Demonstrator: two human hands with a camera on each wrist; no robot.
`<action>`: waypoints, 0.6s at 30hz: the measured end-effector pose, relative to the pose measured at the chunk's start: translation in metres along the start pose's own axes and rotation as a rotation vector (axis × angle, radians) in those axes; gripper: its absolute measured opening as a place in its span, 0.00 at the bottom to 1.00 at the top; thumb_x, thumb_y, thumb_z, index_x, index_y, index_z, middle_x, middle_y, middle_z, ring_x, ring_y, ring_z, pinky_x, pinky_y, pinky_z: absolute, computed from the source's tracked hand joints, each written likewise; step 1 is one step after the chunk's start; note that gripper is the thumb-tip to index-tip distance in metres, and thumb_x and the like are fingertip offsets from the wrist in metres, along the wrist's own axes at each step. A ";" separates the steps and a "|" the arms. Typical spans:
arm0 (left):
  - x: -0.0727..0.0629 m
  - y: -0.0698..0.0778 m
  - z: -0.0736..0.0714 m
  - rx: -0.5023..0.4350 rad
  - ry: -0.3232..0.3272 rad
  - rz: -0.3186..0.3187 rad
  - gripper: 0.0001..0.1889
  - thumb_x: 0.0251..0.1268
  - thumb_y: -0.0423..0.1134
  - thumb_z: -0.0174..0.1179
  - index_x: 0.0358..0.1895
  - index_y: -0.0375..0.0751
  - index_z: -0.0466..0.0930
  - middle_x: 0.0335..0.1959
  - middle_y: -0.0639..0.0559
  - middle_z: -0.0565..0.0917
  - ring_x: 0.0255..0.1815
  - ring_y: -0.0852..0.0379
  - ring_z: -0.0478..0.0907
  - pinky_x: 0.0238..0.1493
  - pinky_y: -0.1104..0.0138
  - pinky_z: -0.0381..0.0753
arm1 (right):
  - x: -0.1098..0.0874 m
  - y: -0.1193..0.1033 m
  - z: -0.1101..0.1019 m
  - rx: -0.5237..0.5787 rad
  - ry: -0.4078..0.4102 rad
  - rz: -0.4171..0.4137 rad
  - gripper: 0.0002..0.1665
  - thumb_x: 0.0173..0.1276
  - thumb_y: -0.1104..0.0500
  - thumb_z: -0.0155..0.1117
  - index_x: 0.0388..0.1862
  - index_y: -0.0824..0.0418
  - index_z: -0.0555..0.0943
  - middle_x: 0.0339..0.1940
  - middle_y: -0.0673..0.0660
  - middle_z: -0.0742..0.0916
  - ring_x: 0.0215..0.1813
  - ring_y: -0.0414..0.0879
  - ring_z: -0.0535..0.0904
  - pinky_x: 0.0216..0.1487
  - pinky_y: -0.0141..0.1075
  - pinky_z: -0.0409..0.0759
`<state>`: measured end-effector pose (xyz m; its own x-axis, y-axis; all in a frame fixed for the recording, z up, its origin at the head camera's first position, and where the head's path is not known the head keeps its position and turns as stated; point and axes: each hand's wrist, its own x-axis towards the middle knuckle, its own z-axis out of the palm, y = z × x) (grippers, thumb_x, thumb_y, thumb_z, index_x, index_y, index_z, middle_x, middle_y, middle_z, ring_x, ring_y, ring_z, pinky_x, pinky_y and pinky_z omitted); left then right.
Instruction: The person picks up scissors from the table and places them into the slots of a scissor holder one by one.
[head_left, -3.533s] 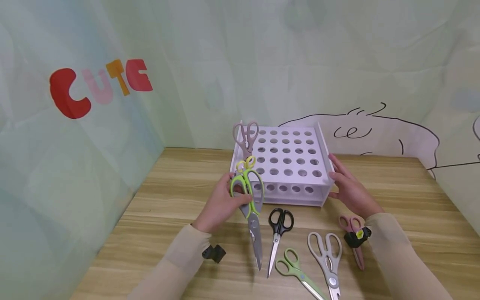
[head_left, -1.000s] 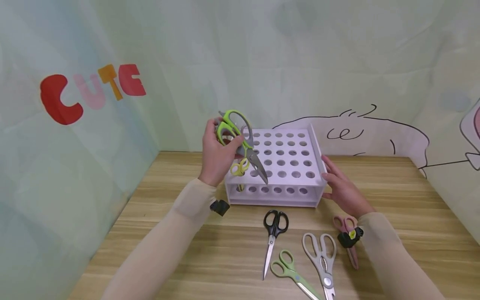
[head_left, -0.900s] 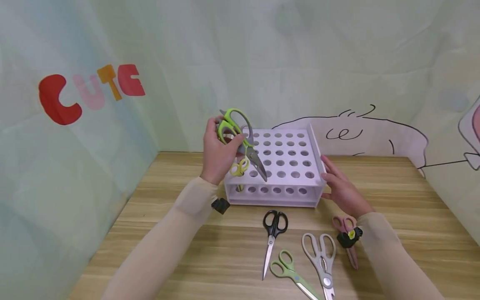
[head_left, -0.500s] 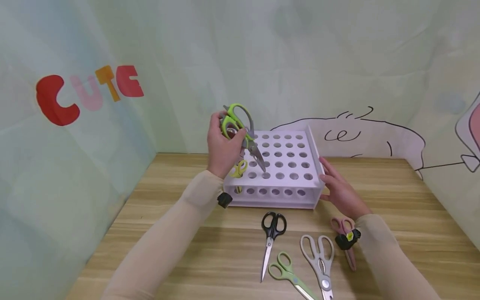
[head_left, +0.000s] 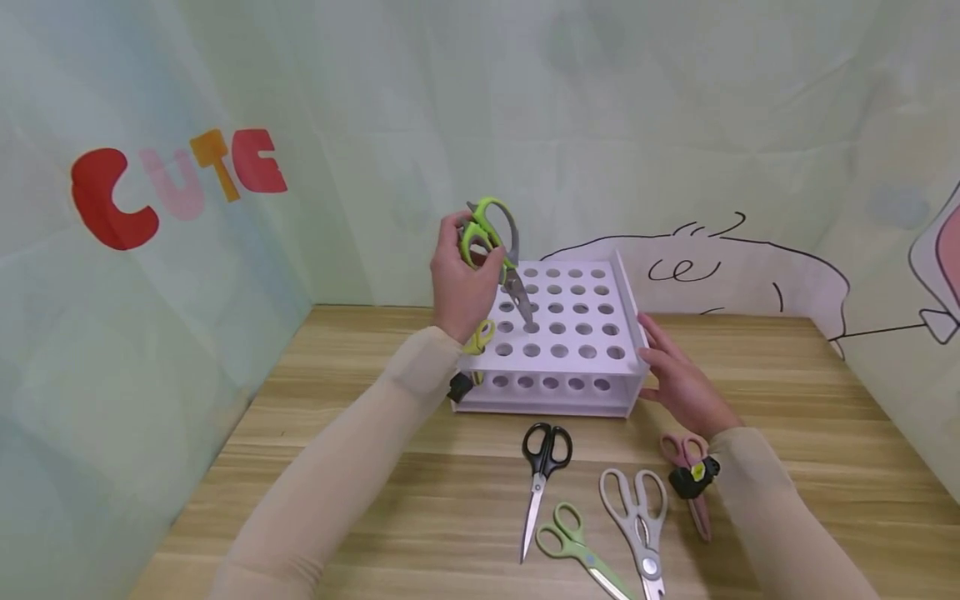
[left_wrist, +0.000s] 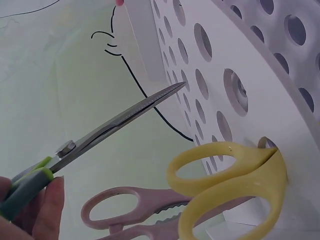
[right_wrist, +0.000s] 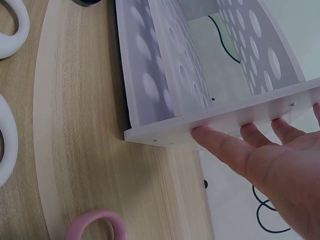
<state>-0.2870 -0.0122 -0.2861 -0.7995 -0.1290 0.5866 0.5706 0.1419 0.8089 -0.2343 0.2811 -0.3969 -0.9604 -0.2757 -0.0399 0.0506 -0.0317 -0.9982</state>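
My left hand grips the handles of green-and-grey kitchen scissors above a white rack with rows of round holes. Their blades point down and to the right, the tip close over a hole in the left wrist view. Yellow scissors stand in the rack's front left hole, beneath my left wrist in the head view. Dusty-pink scissors stand behind them, hidden by my hand in the head view. My right hand rests its extended fingertips against the rack's right side panel.
In front of the rack lie black-handled scissors, light green scissors, grey kitchen scissors and pink scissors, partly under my right wrist camera. A fabric backdrop stands behind the wooden table.
From in front of the rack, my left hand has raised the kitchen scissors over it, then shifted right and slightly up. The right hand stays on the side panel.
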 end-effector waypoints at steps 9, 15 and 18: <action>0.003 -0.003 0.009 0.062 -0.061 -0.013 0.21 0.65 0.27 0.60 0.60 0.41 0.69 0.41 0.43 0.80 0.35 0.50 0.78 0.37 0.64 0.83 | 0.001 0.002 0.001 0.008 -0.009 -0.003 0.37 0.82 0.51 0.42 0.82 0.39 0.39 0.82 0.54 0.39 0.80 0.60 0.40 0.67 0.70 0.55; 0.005 -0.005 0.014 0.151 -0.077 -0.032 0.22 0.65 0.29 0.61 0.61 0.42 0.70 0.41 0.45 0.81 0.33 0.52 0.78 0.36 0.64 0.83 | 0.001 0.003 0.000 -0.002 -0.004 -0.004 0.38 0.82 0.49 0.43 0.82 0.38 0.39 0.82 0.53 0.40 0.80 0.60 0.40 0.67 0.70 0.55; 0.005 -0.005 0.017 0.200 -0.070 -0.048 0.22 0.64 0.30 0.62 0.60 0.45 0.71 0.40 0.47 0.82 0.33 0.53 0.78 0.36 0.65 0.82 | 0.001 0.002 0.000 -0.005 -0.001 -0.002 0.38 0.82 0.49 0.43 0.82 0.39 0.39 0.82 0.53 0.39 0.80 0.60 0.39 0.67 0.70 0.54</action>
<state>-0.2971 0.0035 -0.2876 -0.8397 -0.0730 0.5382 0.4887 0.3305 0.8074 -0.2352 0.2809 -0.3990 -0.9603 -0.2765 -0.0375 0.0469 -0.0275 -0.9985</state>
